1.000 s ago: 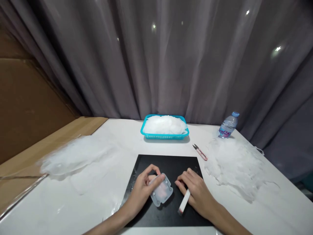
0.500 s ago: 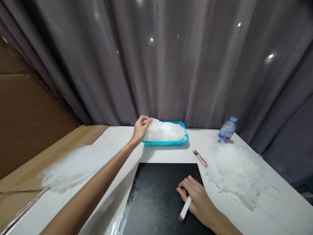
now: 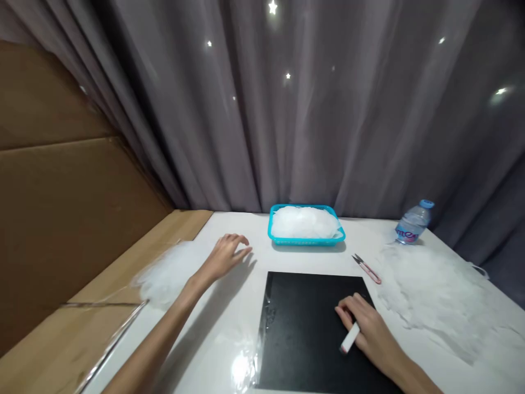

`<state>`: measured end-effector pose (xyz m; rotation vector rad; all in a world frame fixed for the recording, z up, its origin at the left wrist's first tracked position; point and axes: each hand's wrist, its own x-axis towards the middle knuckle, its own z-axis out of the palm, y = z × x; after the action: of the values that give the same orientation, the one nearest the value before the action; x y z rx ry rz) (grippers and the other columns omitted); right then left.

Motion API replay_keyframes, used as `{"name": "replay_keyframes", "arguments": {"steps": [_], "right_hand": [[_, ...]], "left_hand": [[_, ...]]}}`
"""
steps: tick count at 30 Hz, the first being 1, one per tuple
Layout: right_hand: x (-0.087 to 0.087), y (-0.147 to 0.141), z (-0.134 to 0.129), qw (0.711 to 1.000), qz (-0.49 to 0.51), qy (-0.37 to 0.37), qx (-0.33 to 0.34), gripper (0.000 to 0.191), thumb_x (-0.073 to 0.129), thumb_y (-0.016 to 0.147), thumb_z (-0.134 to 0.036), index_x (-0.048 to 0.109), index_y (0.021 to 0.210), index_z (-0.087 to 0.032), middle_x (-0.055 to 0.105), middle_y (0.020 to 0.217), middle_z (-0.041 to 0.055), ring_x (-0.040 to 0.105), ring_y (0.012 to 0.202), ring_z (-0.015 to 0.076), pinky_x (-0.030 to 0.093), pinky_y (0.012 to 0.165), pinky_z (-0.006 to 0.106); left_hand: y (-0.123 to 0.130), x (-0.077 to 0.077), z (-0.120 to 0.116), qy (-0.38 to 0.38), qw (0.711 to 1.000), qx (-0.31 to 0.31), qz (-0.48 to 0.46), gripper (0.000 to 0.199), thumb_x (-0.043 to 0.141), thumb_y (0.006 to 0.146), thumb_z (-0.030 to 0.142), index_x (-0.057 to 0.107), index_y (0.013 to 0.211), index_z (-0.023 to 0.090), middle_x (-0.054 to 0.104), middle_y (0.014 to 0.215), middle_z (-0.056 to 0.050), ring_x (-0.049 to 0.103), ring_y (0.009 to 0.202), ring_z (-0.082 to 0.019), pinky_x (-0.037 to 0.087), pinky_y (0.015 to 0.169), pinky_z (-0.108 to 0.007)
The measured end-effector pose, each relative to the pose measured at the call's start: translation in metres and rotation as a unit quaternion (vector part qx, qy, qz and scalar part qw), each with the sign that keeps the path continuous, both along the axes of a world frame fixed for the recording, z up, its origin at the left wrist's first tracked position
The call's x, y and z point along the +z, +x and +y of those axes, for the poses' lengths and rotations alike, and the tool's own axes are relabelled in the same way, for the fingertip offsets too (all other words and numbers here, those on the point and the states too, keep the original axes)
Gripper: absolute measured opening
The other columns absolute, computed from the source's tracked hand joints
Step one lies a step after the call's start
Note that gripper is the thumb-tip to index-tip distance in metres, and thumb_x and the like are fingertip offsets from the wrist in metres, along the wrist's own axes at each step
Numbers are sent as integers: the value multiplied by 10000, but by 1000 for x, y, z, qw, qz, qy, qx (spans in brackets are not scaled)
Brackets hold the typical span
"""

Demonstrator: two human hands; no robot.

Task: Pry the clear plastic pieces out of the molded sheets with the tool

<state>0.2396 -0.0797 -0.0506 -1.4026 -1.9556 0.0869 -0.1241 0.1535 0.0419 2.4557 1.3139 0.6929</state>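
My left hand point(image 3: 227, 254) is over the white table, thumb and fingers apart with nothing between them. It is between a thin heap of white fluffy fibre point(image 3: 172, 271) and a turquoise basket point(image 3: 305, 241). More white fluffy material point(image 3: 305, 221) fills that basket. My right hand point(image 3: 369, 328) rests over a black board point(image 3: 303, 328), its fingers curled round a white stick point(image 3: 350, 338) with a dark and reddish end. What sort of tool the stick is, I cannot make out.
Pink-handled thread snips point(image 3: 367, 269) lie right of the basket. A water bottle point(image 3: 413, 221) stands behind a wide spread of white fibre point(image 3: 438, 298). Cardboard point(image 3: 77, 219) borders the left side, and a grey curtain point(image 3: 262, 126) hangs behind the table.
My left hand has let go of the white material at the basket and drawn back leftward, its fingers opening. The view has turned left. My right hand still grips the white stick.
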Motion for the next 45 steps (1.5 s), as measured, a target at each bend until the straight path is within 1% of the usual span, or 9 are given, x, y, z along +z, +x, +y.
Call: {"name": "replay_keyframes", "arguments": {"steps": [4, 10, 15, 19, 23, 30, 36, 39, 45], "right_hand": [[5, -3, -3, 998, -51, 46, 15, 152, 467, 1070, -176, 570, 977, -239, 644, 834, 30, 611, 755, 232, 483, 719, 360], [9, -15, 8, 993, -105, 61, -5, 161, 449, 1074, -176, 565, 976, -230, 653, 825, 41, 616, 759, 241, 485, 711, 373], [17, -36, 15, 993, -106, 42, 19, 203, 431, 1083, -194, 590, 962, -231, 669, 850, 48, 638, 798, 245, 495, 769, 394], [43, -68, 23, 998, -28, -23, 60, 161, 512, 1075, -295, 620, 973, -234, 666, 865, 45, 618, 803, 236, 511, 752, 373], [71, -110, 43, 987, 79, -97, 104, 364, 658, 995, -372, 582, 1324, -237, 694, 1099, 74, 629, 937, 241, 551, 864, 388], [90, -140, 61, 940, 267, -131, 168, 284, 510, 1045, -434, 669, 1023, -201, 667, 968, 60, 630, 872, 225, 548, 871, 374], [118, -97, 33, 897, 273, -297, 183, 377, 507, 1054, -525, 664, 1095, -185, 675, 910, 37, 621, 815, 188, 542, 782, 302], [127, -68, 23, 878, 303, -334, 161, 434, 559, 1024, -557, 649, 1234, -188, 701, 997, 61, 662, 897, 210, 568, 801, 310], [113, -3, 20, 892, 242, -367, 105, 437, 601, 991, -553, 679, 1283, -237, 725, 932, 56, 699, 798, 221, 595, 682, 314]], "left_hand": [[-40, -4, -34, -58, 996, -32, 61, 516, 749, 775, 722, 739, 978, 249, 715, 998, -61, 639, 1014, -313, 494, 928, -397], [-50, -5, -49, -80, 995, -48, 25, 444, 641, 910, 672, 716, 992, 241, 701, 1053, -62, 622, 1052, -291, 482, 966, -388], [-38, -1, -58, -61, 996, -38, -58, 405, 604, 962, 619, 710, 1035, 235, 725, 1110, -66, 613, 1108, -293, 475, 1001, -401], [-17, 15, -71, -34, 991, -34, -124, 396, 634, 958, 606, 702, 994, 219, 735, 1048, -60, 647, 1035, -274, 506, 925, -364], [14, 41, -96, 3, 986, -52, -160, 336, 629, 995, 546, 691, 1017, 217, 730, 1036, -56, 640, 1011, -254, 495, 923, -355], [49, 62, -125, -17, 977, -165, -137, 271, 570, 1054, 468, 695, 1055, 228, 714, 1053, -43, 603, 1042, -227, 461, 971, -341], [37, 36, -91, -78, 979, -165, -86, 395, 508, 1052, 557, 703, 953, 227, 679, 980, -37, 573, 1024, -246, 409, 1050, -420], [40, 12, -78, -113, 972, -200, -52, 383, 602, 988, 599, 744, 934, 248, 683, 1142, -57, 554, 1169, -284, 369, 1119, -459], [47, -25, -83, -175, 960, -215, -30, 460, 691, 909, 646, 692, 1160, 260, 675, 1154, -73, 620, 1104, -271, 489, 993, -399]]}}
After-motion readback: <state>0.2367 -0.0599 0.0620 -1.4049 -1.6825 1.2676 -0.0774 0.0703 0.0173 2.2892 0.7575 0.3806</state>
